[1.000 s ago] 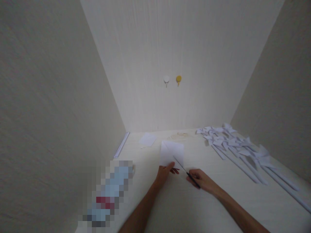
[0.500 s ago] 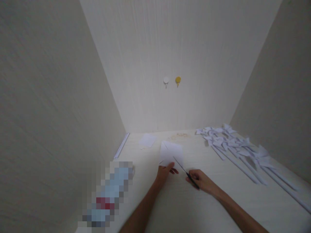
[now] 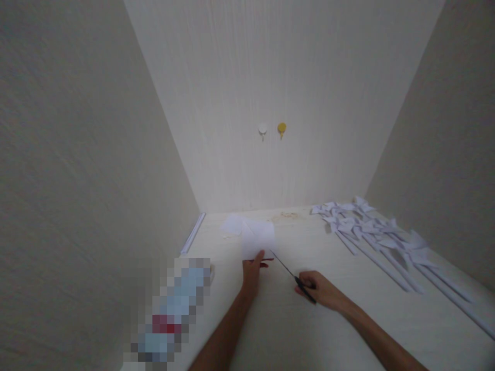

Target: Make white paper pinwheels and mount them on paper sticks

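Shifted the white paper square (image 3: 258, 238) leftward since the earlier frame, gripping its near edge in the left hand (image 3: 252, 273), thumb on top. Holding it over the pale surface (image 3: 274, 330), overlapping in view another paper sheet (image 3: 231, 225) behind. Clasping the scissors (image 3: 298, 282) by the black handles in the right hand (image 3: 319, 289), pointing the tip at the paper's near right corner; cannot tell whether touching. Seeing paper pinwheels (image 3: 373, 226) at right, a white hook (image 3: 263, 129) and yellow hook (image 3: 282, 127) on the wall (image 3: 309, 93)

Lower-left object (image 3: 176, 304) pixelated beyond telling; paper (image 3: 258, 238) seemingly hides part of left hand (image 3: 252, 270).
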A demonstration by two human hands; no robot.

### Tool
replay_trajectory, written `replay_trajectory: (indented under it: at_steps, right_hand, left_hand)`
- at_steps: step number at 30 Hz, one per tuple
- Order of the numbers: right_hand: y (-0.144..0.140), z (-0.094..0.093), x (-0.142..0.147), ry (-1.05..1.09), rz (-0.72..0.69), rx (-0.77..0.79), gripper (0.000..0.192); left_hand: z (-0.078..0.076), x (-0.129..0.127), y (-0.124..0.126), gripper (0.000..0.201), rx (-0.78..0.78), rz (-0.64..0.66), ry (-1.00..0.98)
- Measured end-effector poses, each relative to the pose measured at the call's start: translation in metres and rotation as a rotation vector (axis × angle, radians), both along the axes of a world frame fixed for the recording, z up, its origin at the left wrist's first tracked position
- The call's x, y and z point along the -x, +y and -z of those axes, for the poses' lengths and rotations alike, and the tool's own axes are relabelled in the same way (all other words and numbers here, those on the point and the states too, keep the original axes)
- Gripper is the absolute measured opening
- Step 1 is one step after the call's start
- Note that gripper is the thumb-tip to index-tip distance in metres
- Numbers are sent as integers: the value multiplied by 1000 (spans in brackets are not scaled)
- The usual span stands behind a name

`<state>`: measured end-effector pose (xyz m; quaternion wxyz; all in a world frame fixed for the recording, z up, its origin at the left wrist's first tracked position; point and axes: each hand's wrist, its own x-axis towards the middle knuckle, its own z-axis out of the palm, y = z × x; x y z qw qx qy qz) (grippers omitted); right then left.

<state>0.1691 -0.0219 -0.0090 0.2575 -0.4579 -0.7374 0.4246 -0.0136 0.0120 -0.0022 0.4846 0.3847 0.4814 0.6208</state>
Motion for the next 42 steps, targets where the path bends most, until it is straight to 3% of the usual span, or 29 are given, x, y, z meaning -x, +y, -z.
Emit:
replay_trajectory:
  at_steps: [6, 17, 23, 27, 33, 42]
  right_hand:
    - [2, 0, 0, 72, 23, 34, 36]
    - [11, 11, 3, 285, 101, 114, 33]
    - [6, 1, 5, 250, 97, 88, 34]
    - [3, -4, 5, 296, 168, 143, 35]
    - [5, -4, 3, 351, 252, 282, 41]
    - [2, -12, 8, 313, 213, 244, 40]
  left_hand:
    - [-1, 3, 2, 24, 2, -31, -78]
    - [-3, -5, -5, 15, 16, 155, -45]
    - [0, -6, -5, 13, 71, 93, -30]
    - [4, -4, -1, 16, 60, 62, -117]
    - [-2, -1, 2, 16, 33, 94, -207]
    - [5, -7, -2, 17, 77, 150, -139]
